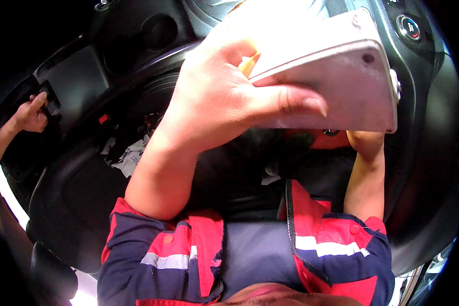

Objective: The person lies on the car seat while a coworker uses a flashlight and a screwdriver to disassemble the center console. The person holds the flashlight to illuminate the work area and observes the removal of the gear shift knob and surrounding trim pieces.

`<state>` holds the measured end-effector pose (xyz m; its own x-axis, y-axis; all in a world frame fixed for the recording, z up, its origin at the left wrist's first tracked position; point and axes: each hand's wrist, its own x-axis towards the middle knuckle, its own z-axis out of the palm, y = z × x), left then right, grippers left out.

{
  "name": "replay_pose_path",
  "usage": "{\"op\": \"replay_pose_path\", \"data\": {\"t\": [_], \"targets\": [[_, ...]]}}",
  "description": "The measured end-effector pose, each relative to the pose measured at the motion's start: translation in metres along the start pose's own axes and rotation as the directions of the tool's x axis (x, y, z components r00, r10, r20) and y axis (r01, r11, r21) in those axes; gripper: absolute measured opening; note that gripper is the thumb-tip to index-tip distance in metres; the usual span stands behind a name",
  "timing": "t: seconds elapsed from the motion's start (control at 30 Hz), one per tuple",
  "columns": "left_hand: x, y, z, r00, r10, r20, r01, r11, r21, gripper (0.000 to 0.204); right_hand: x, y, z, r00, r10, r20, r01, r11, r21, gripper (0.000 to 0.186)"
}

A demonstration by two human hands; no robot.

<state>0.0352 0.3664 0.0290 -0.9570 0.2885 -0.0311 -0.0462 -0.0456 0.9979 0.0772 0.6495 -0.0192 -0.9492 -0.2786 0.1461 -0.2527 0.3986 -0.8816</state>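
Black plastic and padding curve away at far left, where another person's hand (33, 115) bends at a dark fitting (51, 104). Next along, a small red piece (104, 119) and crumpled white scraps (131, 159) lie in a dark hollow. Then comes the worker's left forearm (160, 173), rising steeply from a navy-and-red sleeve (153, 245) and leaning rightward. The left hand (211, 97) is clamped on a pale pinkish panel (336, 86), thumb stretched sideways over its face, fingers lost behind it and in glare; a yellow sliver (249, 65) shows beside the thumb's base. The panel is held up, tilted, before the chest. Under its right end, the right forearm (364, 178) stands nearly upright; the right hand (365, 138) is mostly hidden, so I can't tell its grip. Farthest right sits a round dial (409, 27).
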Motion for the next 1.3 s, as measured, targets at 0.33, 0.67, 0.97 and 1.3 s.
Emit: {"op": "replay_pose_path", "data": {"t": [0.33, 0.67, 0.97, 1.3], "targets": [[-0.014, 0.007, 0.005, 0.993, 0.092, 0.080, -0.100, 0.989, 0.109, 0.078, -0.035, -0.024, -0.011, 0.998, -0.040, -0.054, 0.034, 0.993, -0.111, 0.041], [-0.014, 0.023, 0.025, 0.978, 0.182, 0.099, -0.197, 0.965, 0.173, 0.071, -0.042, -0.041, -0.025, 0.996, 0.008, -0.094, -0.019, 0.993, -0.112, 0.040], [-0.018, 0.001, 0.023, 0.992, 0.074, 0.106, -0.050, 0.976, -0.214, 0.084, -0.041, -0.044, -0.027, 0.994, 0.032, -0.101, -0.044, 0.991, -0.123, 0.040], [-0.014, 0.027, 0.029, 0.993, -0.028, 0.113, 0.043, 0.991, -0.128, 0.077, -0.032, -0.050, -0.032, 0.989, 0.098, -0.107, -0.110, 0.987, -0.120, 0.040]]}}
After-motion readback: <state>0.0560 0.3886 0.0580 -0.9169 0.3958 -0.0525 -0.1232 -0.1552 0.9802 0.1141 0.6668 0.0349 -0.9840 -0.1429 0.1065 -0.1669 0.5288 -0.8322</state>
